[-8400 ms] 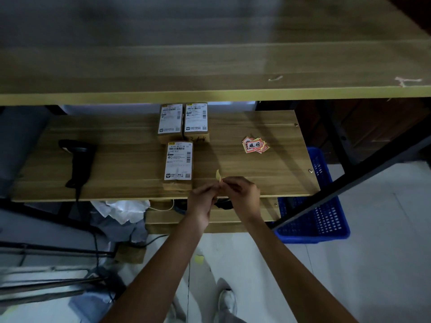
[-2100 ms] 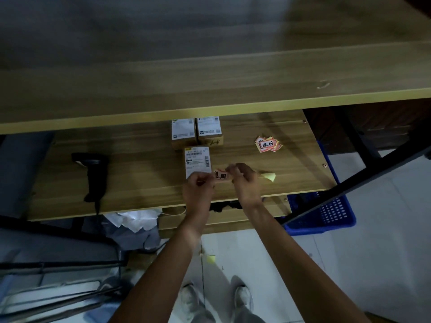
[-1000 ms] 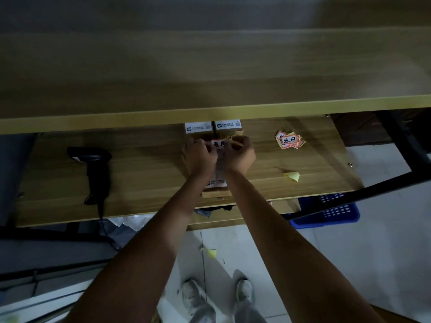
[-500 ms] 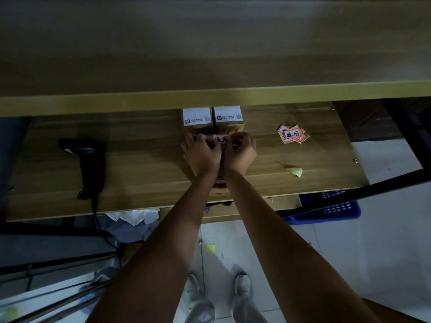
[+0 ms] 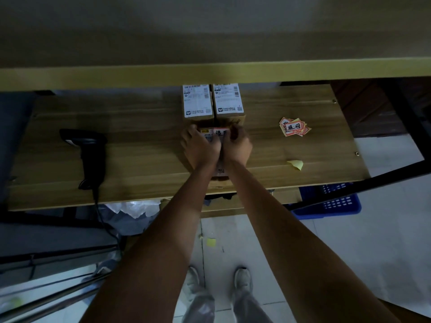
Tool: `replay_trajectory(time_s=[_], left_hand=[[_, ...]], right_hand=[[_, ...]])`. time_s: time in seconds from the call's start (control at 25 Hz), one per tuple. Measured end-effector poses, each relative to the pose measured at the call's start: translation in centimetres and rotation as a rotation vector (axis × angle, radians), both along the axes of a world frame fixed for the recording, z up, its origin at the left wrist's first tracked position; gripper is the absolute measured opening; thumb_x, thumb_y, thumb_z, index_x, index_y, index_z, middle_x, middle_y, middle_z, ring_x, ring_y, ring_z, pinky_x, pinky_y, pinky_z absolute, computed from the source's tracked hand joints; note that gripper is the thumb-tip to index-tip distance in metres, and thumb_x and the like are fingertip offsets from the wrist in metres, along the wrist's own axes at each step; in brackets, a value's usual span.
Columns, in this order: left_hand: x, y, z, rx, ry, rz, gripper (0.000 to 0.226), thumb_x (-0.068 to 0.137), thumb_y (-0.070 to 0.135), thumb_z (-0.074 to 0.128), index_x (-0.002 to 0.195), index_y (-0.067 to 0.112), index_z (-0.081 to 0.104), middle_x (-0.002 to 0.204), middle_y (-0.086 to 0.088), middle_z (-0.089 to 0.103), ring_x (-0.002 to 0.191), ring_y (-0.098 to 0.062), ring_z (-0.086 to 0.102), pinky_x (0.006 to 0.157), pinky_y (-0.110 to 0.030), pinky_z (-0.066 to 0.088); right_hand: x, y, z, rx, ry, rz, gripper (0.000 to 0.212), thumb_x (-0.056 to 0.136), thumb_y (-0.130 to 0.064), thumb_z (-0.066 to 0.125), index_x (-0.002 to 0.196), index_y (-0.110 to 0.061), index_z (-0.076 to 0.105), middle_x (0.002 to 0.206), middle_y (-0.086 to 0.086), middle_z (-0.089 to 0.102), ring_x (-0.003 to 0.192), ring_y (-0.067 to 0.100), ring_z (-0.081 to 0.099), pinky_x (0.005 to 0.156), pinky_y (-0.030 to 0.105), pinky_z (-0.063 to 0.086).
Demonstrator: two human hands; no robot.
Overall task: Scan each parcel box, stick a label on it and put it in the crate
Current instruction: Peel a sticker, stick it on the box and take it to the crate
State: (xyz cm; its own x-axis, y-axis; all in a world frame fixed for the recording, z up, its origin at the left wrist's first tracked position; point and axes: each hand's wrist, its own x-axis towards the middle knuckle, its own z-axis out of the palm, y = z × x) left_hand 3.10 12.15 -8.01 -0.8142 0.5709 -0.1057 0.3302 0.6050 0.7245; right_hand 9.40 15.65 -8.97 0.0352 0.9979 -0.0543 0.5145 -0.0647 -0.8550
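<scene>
A brown parcel box (image 5: 220,174) with a white shipping label lies at the middle front of the lower shelf, mostly hidden under my hands. A pink label (image 5: 221,132) with black characters lies across its far end. My left hand (image 5: 201,148) is curled over the box's left side. My right hand (image 5: 237,145) holds the label's right end against the box. Two more parcel boxes (image 5: 198,101) (image 5: 228,99) stand side by side just behind. The blue crate (image 5: 335,202) is on the floor at the lower right, partly under the shelf.
A black barcode scanner (image 5: 89,150) lies on the shelf at the left, its cable hanging down. A pile of pink labels (image 5: 295,129) and a yellow backing paper (image 5: 296,164) lie to the right. An upper shelf board (image 5: 210,73) overhangs the boxes. A black frame bar crosses at the right.
Both hands peeled a label, carried it from the shelf's front edge to the box's far end, and now have it laid down on the box top.
</scene>
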Motion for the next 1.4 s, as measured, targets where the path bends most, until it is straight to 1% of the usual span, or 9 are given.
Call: replay_trajectory(time_s=[0.12,0.2,0.32,0.52,0.68,0.88,1.16,1.28,1.4], left_hand=[[0.5,-1.7,0.0,-0.041,-0.029,-0.087,0.049,0.090,0.044,0.053,0.130,0.015,0.045,0.123,-0.010,0.060,0.110,-0.031,0.058,0.082,-0.037,0.046],[0.8,-3.6,0.3,-0.063,-0.063,-0.048,0.050,0.093,0.050,0.049,0.130,0.016,0.043,0.115,-0.008,0.065,0.101,-0.029,0.064,0.071,-0.031,0.044],[0.7,-6.4,0.3,-0.118,-0.011,0.036,0.054,0.093,0.051,0.048,0.132,0.013,0.044,0.120,-0.011,0.062,0.106,-0.031,0.062,0.072,-0.031,0.039],[0.3,-6.7,-0.4,-0.125,-0.033,0.050,0.050,0.094,0.049,0.045,0.132,0.016,0.044,0.126,-0.010,0.059,0.111,-0.030,0.058,0.074,-0.033,0.039],[0.1,-6.8,-0.2,-0.108,-0.033,0.023,0.043,0.099,0.040,0.040,0.132,0.013,0.043,0.128,-0.009,0.056,0.114,-0.029,0.056,0.073,-0.032,0.036],[0.4,-7.3,-1.0,-0.081,0.036,0.014,0.056,0.095,0.053,0.040,0.134,0.014,0.041,0.127,-0.011,0.057,0.111,-0.031,0.058,0.075,-0.034,0.042],[-0.2,-6.9,-1.4,-0.107,-0.042,0.006,0.058,0.092,0.052,0.047,0.135,0.014,0.038,0.129,-0.012,0.056,0.116,-0.033,0.056,0.081,-0.040,0.047],[-0.6,-7.0,-1.5,-0.094,-0.069,-0.025,0.055,0.093,0.050,0.045,0.134,0.014,0.037,0.131,-0.013,0.055,0.117,-0.035,0.054,0.086,-0.046,0.050],[-0.8,-7.1,-1.4,-0.082,-0.097,-0.058,0.048,0.096,0.043,0.044,0.133,0.012,0.039,0.131,-0.013,0.053,0.118,-0.033,0.052,0.089,-0.044,0.047]], right_hand=[[0.6,-2.3,0.4,-0.201,0.170,0.007,0.022,0.096,-0.026,0.050,0.093,-0.011,0.066,0.079,0.005,0.068,0.069,0.018,0.065,0.061,0.032,0.054],[1.0,-4.4,0.6,-0.288,0.247,0.030,0.017,0.096,-0.032,0.054,0.094,-0.017,0.063,0.076,-0.007,0.063,0.068,0.007,0.063,0.056,0.019,0.050],[1.0,-6.6,0.8,-0.309,0.231,0.123,0.019,0.091,-0.039,0.061,0.097,-0.021,0.063,0.077,-0.014,0.062,0.069,0.000,0.061,0.050,0.007,0.043],[0.8,-7.3,0.3,-0.283,0.276,0.126,0.024,0.096,-0.032,0.055,0.102,-0.014,0.070,0.080,-0.006,0.066,0.068,0.001,0.060,0.057,0.015,0.043],[0.7,-7.3,0.1,-0.233,0.237,0.127,0.029,0.100,-0.029,0.047,0.097,-0.010,0.069,0.077,-0.002,0.065,0.062,0.003,0.057,0.051,0.013,0.039],[0.8,-7.8,0.2,-0.245,0.289,0.108,0.022,0.093,-0.036,0.059,0.091,-0.018,0.071,0.078,-0.005,0.069,0.070,0.007,0.065,0.060,0.022,0.054],[0.5,-7.4,0.0,-0.230,0.232,0.089,0.026,0.091,-0.037,0.061,0.101,-0.016,0.074,0.092,-0.002,0.073,0.081,0.008,0.065,0.061,0.015,0.046],[0.6,-7.5,0.0,-0.214,0.228,0.090,0.026,0.094,-0.034,0.059,0.102,-0.014,0.074,0.096,0.000,0.072,0.079,0.006,0.061,0.060,0.013,0.043],[0.6,-7.4,0.0,-0.221,0.240,0.096,0.027,0.096,-0.032,0.055,0.102,-0.012,0.073,0.098,0.002,0.071,0.079,0.007,0.061,0.060,0.015,0.043]])
